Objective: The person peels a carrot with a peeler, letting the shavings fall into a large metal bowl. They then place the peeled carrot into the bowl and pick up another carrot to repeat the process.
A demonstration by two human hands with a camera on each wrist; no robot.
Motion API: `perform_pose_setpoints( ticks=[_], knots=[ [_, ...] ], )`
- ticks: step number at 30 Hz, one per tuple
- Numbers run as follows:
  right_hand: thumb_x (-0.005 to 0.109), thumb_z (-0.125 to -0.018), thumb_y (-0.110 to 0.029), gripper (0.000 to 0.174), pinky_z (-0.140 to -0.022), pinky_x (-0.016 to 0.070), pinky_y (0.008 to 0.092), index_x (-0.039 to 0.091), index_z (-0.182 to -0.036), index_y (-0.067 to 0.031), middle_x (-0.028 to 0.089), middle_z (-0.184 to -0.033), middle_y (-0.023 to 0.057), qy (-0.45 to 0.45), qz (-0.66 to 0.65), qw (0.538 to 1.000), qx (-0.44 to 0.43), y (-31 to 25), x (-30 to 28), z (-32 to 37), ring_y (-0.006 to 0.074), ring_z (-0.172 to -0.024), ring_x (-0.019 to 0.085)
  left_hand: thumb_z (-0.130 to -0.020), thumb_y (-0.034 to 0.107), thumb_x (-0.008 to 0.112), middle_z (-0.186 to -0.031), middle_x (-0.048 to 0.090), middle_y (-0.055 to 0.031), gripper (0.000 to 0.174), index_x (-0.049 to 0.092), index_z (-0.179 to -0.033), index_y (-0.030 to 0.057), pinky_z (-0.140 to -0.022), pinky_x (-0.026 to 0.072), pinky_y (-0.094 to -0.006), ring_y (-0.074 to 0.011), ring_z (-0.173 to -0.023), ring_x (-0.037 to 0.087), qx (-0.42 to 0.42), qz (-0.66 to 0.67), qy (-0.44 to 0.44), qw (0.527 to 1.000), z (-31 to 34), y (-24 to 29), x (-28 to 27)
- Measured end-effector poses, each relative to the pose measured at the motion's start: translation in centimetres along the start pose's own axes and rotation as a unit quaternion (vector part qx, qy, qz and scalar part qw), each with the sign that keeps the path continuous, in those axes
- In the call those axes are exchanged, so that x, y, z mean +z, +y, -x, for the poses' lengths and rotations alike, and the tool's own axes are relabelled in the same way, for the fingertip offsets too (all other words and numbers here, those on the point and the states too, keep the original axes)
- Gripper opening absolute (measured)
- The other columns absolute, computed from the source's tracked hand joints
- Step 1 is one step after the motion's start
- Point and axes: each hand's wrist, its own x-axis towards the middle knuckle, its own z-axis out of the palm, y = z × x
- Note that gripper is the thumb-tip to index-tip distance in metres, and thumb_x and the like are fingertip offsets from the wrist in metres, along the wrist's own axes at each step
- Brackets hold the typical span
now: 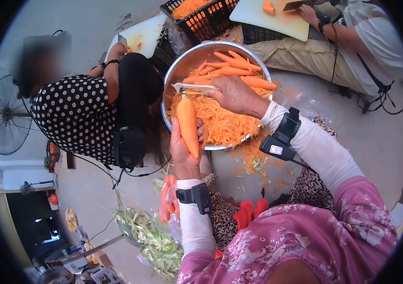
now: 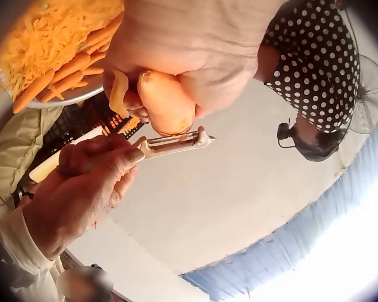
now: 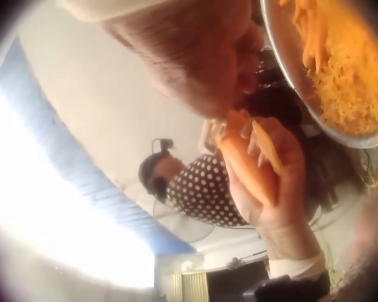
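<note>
My left hand (image 1: pixel 182 150) grips a thick orange carrot (image 1: pixel 188 124), its top end pointing away from me. In my right hand (image 1: pixel 239 97) is a peeler (image 1: pixel 200 87) with a pale handle, its head right at the carrot's top end. The left wrist view shows the peeler's blade (image 2: pixel 179 139) against the carrot's end. A curled strip of peel (image 2: pixel 118 93) hangs beside the left fingers. Beneath both hands stands a large metal bowl (image 1: pixel 180 61), holding a heap of orange shavings (image 1: pixel 225 124) and several whole carrots (image 1: pixel 234 71) toward its far side.
One person in a polka-dot top (image 1: pixel 81 111) sits at the left by a white cutting board (image 1: pixel 145 38). Another holds a knife (image 1: pixel 296 4) over a second cutting board (image 1: pixel 282 21). A black crate (image 1: pixel 201 23) stands behind the bowl. Bagged carrots (image 1: pixel 166 196) and pale green scraps (image 1: pixel 156 236) lie near my left arm.
</note>
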Motion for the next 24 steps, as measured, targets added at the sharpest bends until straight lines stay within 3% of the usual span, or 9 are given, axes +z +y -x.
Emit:
perform_pose_setpoints(
  ticks=[2, 7, 11, 14, 16, 19, 21, 23, 24],
  knots=[
    [0.05, -0.087, -0.021, 0.029, -0.077, 0.0484, 0.0433, 0.062, -0.108, -0.0037, 0.064, -0.093, 0.0207, 0.008, 0.038, 0.999, 0.017, -0.2, -0.5, -0.2, 0.0364, -0.087, 0.062, -0.095, 0.048, 0.039, -0.082, 0.043, -0.0083, 0.05, 0.047, -0.111, 0.0014, -0.049, 0.0333, -0.0222, -0.0131, -0.062, 0.038, 0.003, -0.007, 0.001, 1.0, -0.3, -0.1, -0.3],
    [0.054, -0.085, -0.018, 0.03, -0.077, 0.0486, 0.0406, 0.061, -0.108, -0.0007, 0.064, -0.09, 0.0209, 0.041, -0.037, 0.998, 0.004, -1.3, -0.4, 0.7, 0.0358, -0.085, 0.062, -0.095, 0.052, 0.037, -0.083, 0.05, -0.0103, 0.054, 0.05, -0.109, 0.0011, -0.051, 0.0392, -0.024, -0.0158, -0.063, 0.045, 0.012, 0.015, -0.021, 1.0, -0.8, 0.2, -0.5],
    [0.055, -0.085, -0.019, 0.023, -0.07, 0.0472, 0.0416, 0.061, -0.09, 0.0023, 0.062, -0.083, 0.0221, -0.01, -0.039, 0.997, 0.062, -0.9, 0.3, 0.6, 0.0371, -0.08, 0.061, -0.094, 0.055, 0.035, -0.083, 0.051, -0.0097, 0.057, 0.051, -0.108, 0.0011, -0.049, 0.0379, -0.023, -0.0152, -0.062, 0.045, 0.014, 0.022, 0.008, 1.0, -0.9, 0.2, -0.3],
    [0.059, -0.085, -0.022, 0.023, -0.06, 0.0438, 0.0391, 0.057, -0.084, 0.0015, 0.057, -0.07, 0.0194, 0.003, -0.116, 0.993, -0.02, -1.0, 0.9, 1.4, 0.0309, -0.063, 0.056, -0.095, 0.053, 0.035, -0.081, 0.051, -0.0099, 0.055, 0.051, -0.108, 0.0016, -0.048, 0.0373, -0.0226, -0.0145, -0.061, 0.045, 0.031, 0.031, 0.037, 0.998, -1.0, 0.2, -0.4],
    [0.059, -0.084, -0.021, 0.021, -0.06, 0.0444, 0.0403, 0.058, -0.084, 0.0007, 0.057, -0.072, 0.0203, -0.078, -0.085, 0.992, -0.054, -1.4, 0.9, 2.1, 0.0331, -0.065, 0.057, -0.094, 0.049, 0.04, -0.086, 0.053, -0.0126, 0.051, 0.053, -0.11, 0.0023, -0.047, 0.0363, -0.0223, -0.0144, -0.06, 0.043, 0.031, 0.055, -0.007, 0.998, -1.0, 0.3, -1.2],
    [0.06, -0.083, -0.021, 0.021, -0.061, 0.0448, 0.0421, 0.057, -0.084, 0.0001, 0.057, -0.073, 0.0211, -0.073, -0.048, 0.996, -0.015, -1.1, 1.5, 2.0, 0.0362, -0.067, 0.058, -0.095, 0.046, 0.04, -0.086, 0.052, -0.0131, 0.049, 0.051, -0.112, 0.0017, -0.046, 0.0361, -0.0219, -0.0146, -0.059, 0.043, -0.011, 0.066, -0.083, 0.994, -0.9, 0.6, -1.7],
    [0.059, -0.083, -0.022, 0.023, -0.062, 0.0445, 0.0438, 0.056, -0.083, 0.0009, 0.057, -0.074, 0.0218, -0.05, -0.007, 0.999, -0.02, -0.3, 1.0, 1.0, 0.0386, -0.071, 0.058, -0.095, 0.046, 0.04, -0.086, 0.052, -0.0129, 0.05, 0.05, -0.113, 0.0011, -0.046, 0.0356, -0.0218, -0.0143, -0.059, 0.042, -0.006, 0.064, -0.066, 0.996, -0.4, 0.2, -1.3],
    [0.055, -0.086, -0.023, 0.027, -0.075, 0.0476, 0.0453, 0.062, -0.1, -0.0007, 0.063, -0.087, 0.0213, 0.024, -0.018, 0.999, -0.018, 0.8, 0.7, -0.1, 0.0381, -0.083, 0.061, -0.095, 0.046, 0.04, -0.087, 0.051, -0.0126, 0.051, 0.047, -0.116, -0.0001, -0.046, 0.0347, -0.0215, -0.0138, -0.061, 0.04, 0.003, 0.051, -0.039, 0.998, -0.1, 0.1, -0.7],
    [0.054, -0.087, -0.022, 0.027, -0.076, 0.0478, 0.045, 0.063, -0.103, -0.0012, 0.064, -0.09, 0.0214, 0.001, 0.024, 1.0, 0.01, 0.0, -0.1, -0.2, 0.0377, -0.085, 0.061, -0.095, 0.047, 0.041, -0.089, 0.051, -0.0115, 0.052, 0.048, -0.116, -0.0004, -0.047, 0.0343, -0.0215, -0.0136, -0.062, 0.039, -0.001, 0.047, -0.045, 0.998, -0.2, 0.0, -0.7]
  ],
)
